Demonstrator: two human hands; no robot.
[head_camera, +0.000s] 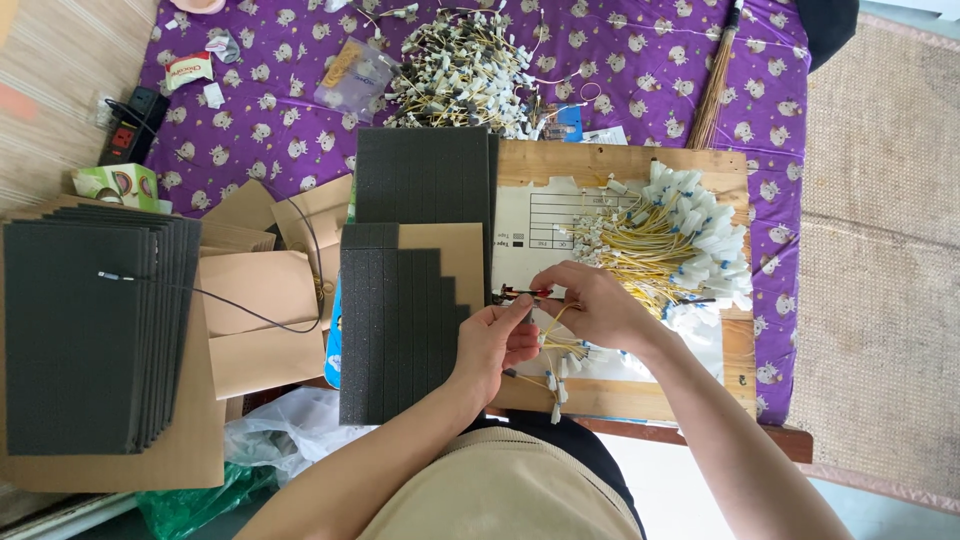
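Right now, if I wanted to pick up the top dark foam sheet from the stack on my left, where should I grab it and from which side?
Take the foam sheet by its bare left long edge, coming in from the left. On the right the stacked sheets fan out in close steps, and a thin black cable lies across the upper part, so lift below the cable.

We see matt, dark foam sheets (400, 335) with a ribbed, slightly rough face, stacked beside plain brown cardboard (262, 330), smooth and dull. The board (735, 365) beneath is bare pale wood with visible grain. The wires (650, 245) wear smooth yellow plastic insulation with white plastic plugs. A purple printed cloth (640, 70) lies soft and matt; the woven mat (880, 260) looks coarse.
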